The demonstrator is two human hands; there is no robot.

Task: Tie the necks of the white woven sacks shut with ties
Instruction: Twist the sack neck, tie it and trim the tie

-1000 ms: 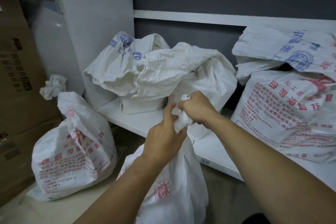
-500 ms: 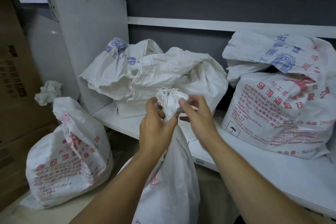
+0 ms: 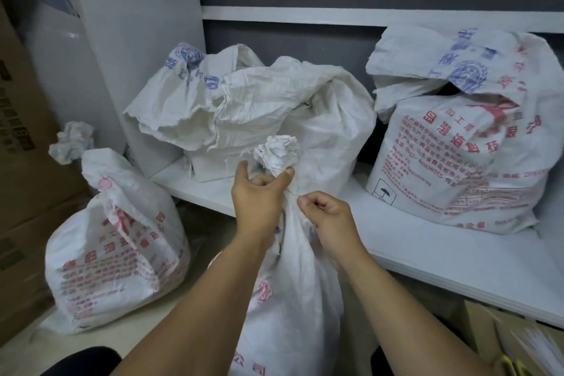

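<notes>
The sack (image 3: 293,278) they were working on stood on the floor between the person's forearms. It was white woven cloth, creased, with red print low on its front. Its neck was gathered into a narrow twist, and the mouth flared above it in a crumpled ruffle (image 3: 276,153).

The left hand (image 3: 259,195) had its grip closed round that neck, thumb and fingers curled about the cloth, with the ruffle just at its twelve o'clock. The right hand (image 3: 328,212) sat close at the left's four o'clock, touching the sack's shoulder. Its grip was drawn tight to a pinch on a thin dark tie (image 3: 293,192) that ran toward the neck. The sack's body hung at six o'clock below both hands.

At nine o'clock a tied sack (image 3: 116,241) lay on the floor. From twelve to two o'clock, open sacks (image 3: 250,107) sat on a white shelf (image 3: 427,241).
</notes>
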